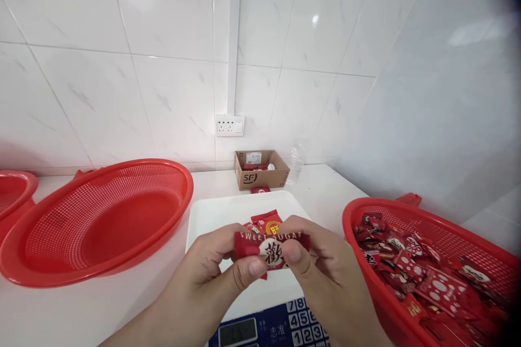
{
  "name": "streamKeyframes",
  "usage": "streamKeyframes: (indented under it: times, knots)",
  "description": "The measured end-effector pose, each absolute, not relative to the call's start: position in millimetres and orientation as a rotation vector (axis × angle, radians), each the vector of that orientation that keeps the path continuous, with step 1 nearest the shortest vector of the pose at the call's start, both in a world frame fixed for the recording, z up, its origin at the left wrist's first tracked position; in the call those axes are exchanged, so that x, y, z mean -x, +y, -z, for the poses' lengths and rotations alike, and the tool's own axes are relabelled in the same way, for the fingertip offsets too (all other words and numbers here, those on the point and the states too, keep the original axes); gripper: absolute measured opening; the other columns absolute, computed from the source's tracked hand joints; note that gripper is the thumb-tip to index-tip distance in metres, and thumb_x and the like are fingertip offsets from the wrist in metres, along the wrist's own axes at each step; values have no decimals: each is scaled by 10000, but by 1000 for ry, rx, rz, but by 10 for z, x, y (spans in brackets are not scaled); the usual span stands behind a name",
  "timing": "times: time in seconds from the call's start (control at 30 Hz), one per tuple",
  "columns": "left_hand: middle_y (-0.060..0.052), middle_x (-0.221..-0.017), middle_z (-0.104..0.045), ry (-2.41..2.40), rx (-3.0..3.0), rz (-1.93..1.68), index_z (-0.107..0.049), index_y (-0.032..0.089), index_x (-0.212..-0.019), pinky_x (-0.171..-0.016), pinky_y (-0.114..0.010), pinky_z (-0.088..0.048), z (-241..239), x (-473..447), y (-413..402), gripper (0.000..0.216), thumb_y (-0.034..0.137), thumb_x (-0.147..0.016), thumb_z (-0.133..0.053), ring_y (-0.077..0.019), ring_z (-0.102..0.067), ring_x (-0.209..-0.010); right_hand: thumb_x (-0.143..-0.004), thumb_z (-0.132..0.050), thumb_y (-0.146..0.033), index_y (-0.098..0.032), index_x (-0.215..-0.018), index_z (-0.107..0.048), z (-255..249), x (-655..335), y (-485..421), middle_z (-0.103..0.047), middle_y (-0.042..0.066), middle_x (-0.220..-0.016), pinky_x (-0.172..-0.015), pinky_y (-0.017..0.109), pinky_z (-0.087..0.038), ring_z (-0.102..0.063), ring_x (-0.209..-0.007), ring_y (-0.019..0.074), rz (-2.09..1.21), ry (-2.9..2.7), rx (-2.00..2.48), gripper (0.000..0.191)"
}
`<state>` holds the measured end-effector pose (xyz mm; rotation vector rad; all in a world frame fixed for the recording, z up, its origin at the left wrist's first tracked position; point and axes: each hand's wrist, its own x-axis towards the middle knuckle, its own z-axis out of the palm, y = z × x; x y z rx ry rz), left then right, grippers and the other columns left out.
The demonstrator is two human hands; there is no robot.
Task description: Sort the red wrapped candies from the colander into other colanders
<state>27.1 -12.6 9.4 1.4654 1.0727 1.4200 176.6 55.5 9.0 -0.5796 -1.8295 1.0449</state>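
Note:
Both my hands hold one red sweet packet (271, 249) lettered "SWEET SUGAR" over the white pan of a scale (211, 217). My left hand (215, 276) pinches its left end between thumb and fingers. My right hand (321, 271) pinches its right end. Behind the held packet a few more red and orange packets (265, 222) lie on the pan. The scale's blue front with a display and number keys (285, 328) shows below my hands.
A large red mesh basket (97, 217) with nothing in it stands at the left, another red basket's rim (16, 190) beyond it. At the right a red basket (431, 271) holds many red packets. A small cardboard box (260, 169), a clear bottle (298, 158) and a wall socket (230, 126) are at the back.

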Motion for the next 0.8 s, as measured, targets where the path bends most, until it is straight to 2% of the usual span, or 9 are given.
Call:
streamKeyframes:
  times: [0.1,0.2,0.33,0.47,0.8]
  knots:
    - [-13,-789,-593,1021,-1467,-1369,-698,228,-875,-689,-268,-452,-93,-286,-117,185,368,-897,-579,-155,-524,-743,-921,-512,-443,-191,-630,-540,-58,-1787,582,-518,-31,-551,-464,197,-360,-478,-515,97,-961,-1880,569,386]
    - [6,-764,-572,979,-1474,-1370,-682,227,-847,-690,-245,-443,-83,-286,-101,176,367,-894,-586,-135,-507,-724,-943,-492,-373,-190,-628,-498,-51,-1800,593,-466,-49,-545,-467,192,-336,-428,-498,81,-861,-1944,516,364]
    - [25,-696,-542,1010,-1494,-1422,-633,207,-797,-607,-209,-412,-69,-274,-94,247,407,-912,-544,-108,-453,-639,-945,-497,-347,-190,-628,-477,-61,-1799,576,-458,-55,-560,-485,192,-329,-415,-501,74,-794,-1983,462,354]
    - [34,-669,-530,1061,-1553,-1454,-608,204,-763,-558,-199,-379,-68,-272,-100,267,372,-941,-501,-96,-402,-588,-949,-492,-314,-191,-633,-472,-60,-1786,558,-453,-60,-566,-493,193,-329,-389,-490,67,-793,-1990,447,340]
    - [40,-645,-485,1148,-1602,-1491,-566,206,-728,-541,-201,-350,-36,-257,-108,282,348,-954,-476,-97,-393,-588,-979,-419,-295,-201,-648,-451,-71,-1761,577,-459,-58,-569,-453,189,-304,-368,-476,74,-781,-1982,428,346]
